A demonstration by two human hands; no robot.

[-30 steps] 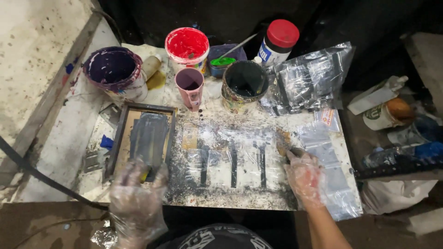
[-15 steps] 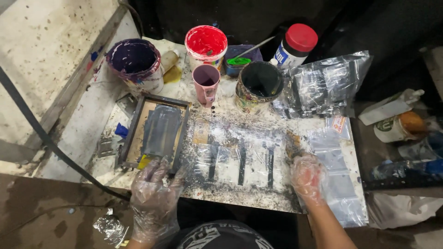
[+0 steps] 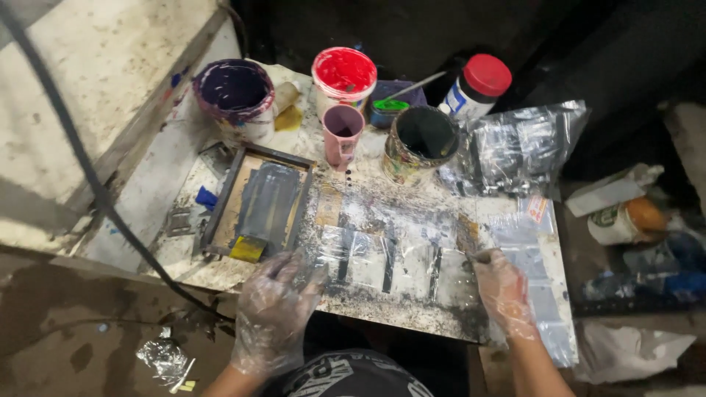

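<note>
My left hand (image 3: pixel 276 309), in a clear plastic glove, hovers with its fingers spread over the near edge of the paint-stained table (image 3: pixel 412 316). Its fingertips reach the left end of a clear plastic sheet with black stripes (image 3: pixel 386 257). My right hand (image 3: pixel 504 290), also gloved, rests on the right end of that sheet. It pinches a thin brush-like tool (image 3: pixel 479 256). A wooden-framed screen (image 3: pixel 224 198) with a grey squeegee (image 3: pixel 268 202) lies just beyond my left hand.
At the table's far side stand a purple paint bucket (image 3: pixel 235 92), a red paint tub (image 3: pixel 344 73), a pink cup (image 3: pixel 343 131), a dark cup (image 3: pixel 423 136), and a red-lidded jar (image 3: pixel 478 87). Clear bags (image 3: pixel 526 143) lie right. A black cable (image 3: pixel 88 173) crosses left.
My left hand has moved right and forward from the screen's near corner to the sheet's left end. My right hand has stayed on the sheet's right end.
</note>
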